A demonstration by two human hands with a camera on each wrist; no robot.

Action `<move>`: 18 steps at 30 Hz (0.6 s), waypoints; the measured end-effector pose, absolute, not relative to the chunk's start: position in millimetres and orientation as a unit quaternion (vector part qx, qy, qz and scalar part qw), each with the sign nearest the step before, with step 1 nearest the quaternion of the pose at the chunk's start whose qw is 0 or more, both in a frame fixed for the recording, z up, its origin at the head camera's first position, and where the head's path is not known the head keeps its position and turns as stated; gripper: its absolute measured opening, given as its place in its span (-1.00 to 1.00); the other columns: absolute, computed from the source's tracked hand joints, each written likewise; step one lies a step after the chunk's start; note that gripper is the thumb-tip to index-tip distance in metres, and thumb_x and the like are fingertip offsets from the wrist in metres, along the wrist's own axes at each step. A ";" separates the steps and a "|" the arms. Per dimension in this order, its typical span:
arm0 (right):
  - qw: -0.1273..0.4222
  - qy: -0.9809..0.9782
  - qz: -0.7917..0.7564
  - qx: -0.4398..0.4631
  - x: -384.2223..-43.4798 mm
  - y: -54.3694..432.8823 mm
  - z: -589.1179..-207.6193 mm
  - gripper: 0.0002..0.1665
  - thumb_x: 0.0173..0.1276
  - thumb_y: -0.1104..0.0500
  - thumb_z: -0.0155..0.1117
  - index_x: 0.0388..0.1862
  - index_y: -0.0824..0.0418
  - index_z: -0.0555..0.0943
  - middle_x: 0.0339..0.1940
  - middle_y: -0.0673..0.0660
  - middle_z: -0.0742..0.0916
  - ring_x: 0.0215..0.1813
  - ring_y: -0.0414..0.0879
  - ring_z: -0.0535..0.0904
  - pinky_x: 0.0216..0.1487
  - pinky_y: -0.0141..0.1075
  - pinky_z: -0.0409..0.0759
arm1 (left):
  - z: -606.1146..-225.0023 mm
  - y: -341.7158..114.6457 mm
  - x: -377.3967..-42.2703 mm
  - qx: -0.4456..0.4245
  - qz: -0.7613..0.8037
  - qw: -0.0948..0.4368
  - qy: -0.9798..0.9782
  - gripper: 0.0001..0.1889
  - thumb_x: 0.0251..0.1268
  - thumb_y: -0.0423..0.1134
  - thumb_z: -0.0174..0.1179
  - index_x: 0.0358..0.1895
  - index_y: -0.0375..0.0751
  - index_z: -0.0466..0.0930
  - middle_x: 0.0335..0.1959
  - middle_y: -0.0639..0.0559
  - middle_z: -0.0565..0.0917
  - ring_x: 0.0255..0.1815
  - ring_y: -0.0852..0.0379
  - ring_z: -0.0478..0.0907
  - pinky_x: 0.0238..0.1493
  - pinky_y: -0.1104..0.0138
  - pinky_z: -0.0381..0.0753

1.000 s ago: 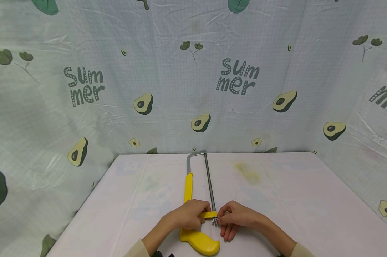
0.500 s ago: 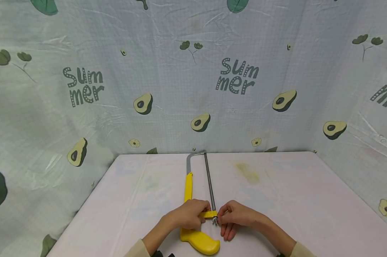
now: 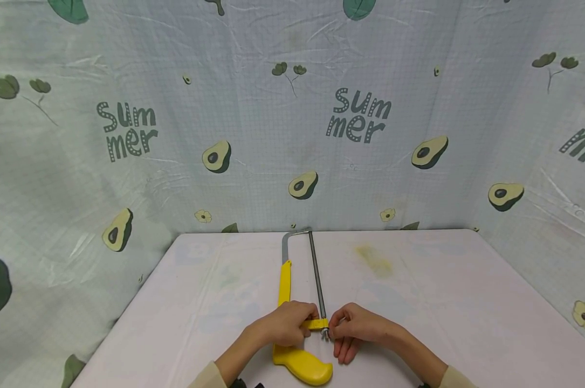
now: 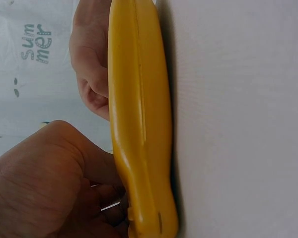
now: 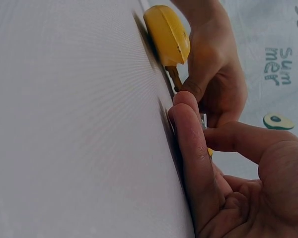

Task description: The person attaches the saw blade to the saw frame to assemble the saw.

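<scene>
A hacksaw lies on the table, its yellow handle [image 3: 304, 367] toward me and its bent grey frame end [image 3: 285, 245] at the back edge. Its long grey blade [image 3: 317, 275] runs along the right side. My left hand [image 3: 289, 323] grips the frame near the yellow blade holder [image 3: 316, 324]. A silver wing nut [image 3: 325, 334] sits at the blade's near end. My right hand [image 3: 357, 328] pinches it between thumb and index finger, the other fingers extended low by the table. In the left wrist view, the handle [image 4: 139, 99] hides part of both hands.
A pale cloth covers the table [image 3: 442, 291], with a yellowish stain [image 3: 374, 261] right of the blade. Behind and at the sides hangs a printed curtain [image 3: 253, 108] with avocados and lettering.
The hacksaw and both hands hold their places. Only the wing nut looks slightly turned between the right fingertips.
</scene>
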State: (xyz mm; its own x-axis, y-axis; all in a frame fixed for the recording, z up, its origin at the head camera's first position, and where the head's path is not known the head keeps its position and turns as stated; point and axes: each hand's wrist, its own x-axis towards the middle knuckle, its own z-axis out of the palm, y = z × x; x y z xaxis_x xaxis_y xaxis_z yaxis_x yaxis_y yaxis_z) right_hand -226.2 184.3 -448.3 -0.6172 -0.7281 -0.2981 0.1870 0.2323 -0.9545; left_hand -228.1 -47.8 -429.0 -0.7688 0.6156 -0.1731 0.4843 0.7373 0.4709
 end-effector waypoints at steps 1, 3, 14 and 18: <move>0.390 0.682 -0.586 -0.198 -226.0 184.1 -448.1 -0.79 0.48 0.22 0.19 -0.11 0.39 0.58 -0.52 0.08 0.77 -0.53 -0.20 0.75 -0.47 -0.39 0.67 | -429.0 -47.9 -228.0 0.300 0.204 0.161 0.918 -0.75 0.26 -0.37 0.32 -0.09 0.04 0.57 -0.32 0.20 0.58 -0.29 0.32 0.42 -0.11 0.45 0.45; 0.388 0.685 -0.584 -0.196 -225.5 183.8 -448.0 -0.79 0.48 0.22 0.20 -0.12 0.39 0.58 -0.52 0.09 0.77 -0.53 -0.19 0.75 -0.48 -0.39 0.67 | -429.0 -48.1 -227.8 0.300 0.206 0.161 0.918 -0.75 0.26 -0.37 0.32 -0.09 0.04 0.58 -0.32 0.21 0.58 -0.29 0.32 0.42 -0.11 0.46 0.45; 0.381 0.691 -0.583 -0.193 -226.5 183.1 -452.1 -0.80 0.45 0.23 0.21 -0.12 0.39 0.57 -0.53 0.10 0.78 -0.55 -0.17 0.75 -0.49 -0.36 0.68 | -429.0 -48.4 -227.1 0.304 0.208 0.157 0.917 -0.75 0.25 -0.37 0.32 -0.08 0.02 0.59 -0.33 0.22 0.57 -0.29 0.32 0.42 -0.12 0.46 0.46; 0.379 0.694 -0.583 -0.189 -226.3 182.9 -452.3 -0.81 0.44 0.23 0.21 -0.13 0.39 0.57 -0.53 0.11 0.77 -0.55 -0.17 0.75 -0.49 -0.36 0.68 | -429.6 -48.6 -227.1 0.305 0.210 0.156 0.916 -0.76 0.25 -0.37 0.32 -0.09 0.02 0.59 -0.34 0.24 0.56 -0.30 0.33 0.42 -0.12 0.46 0.46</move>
State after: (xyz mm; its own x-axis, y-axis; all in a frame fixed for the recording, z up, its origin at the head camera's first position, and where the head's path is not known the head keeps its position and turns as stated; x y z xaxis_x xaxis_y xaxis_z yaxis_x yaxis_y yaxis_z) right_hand -226.3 182.9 -452.3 -0.6412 -0.7040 -0.3054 0.1791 0.2497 -0.9516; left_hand -227.1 -48.6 -429.6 -0.7657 0.6237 -0.1575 0.4930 0.7263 0.4791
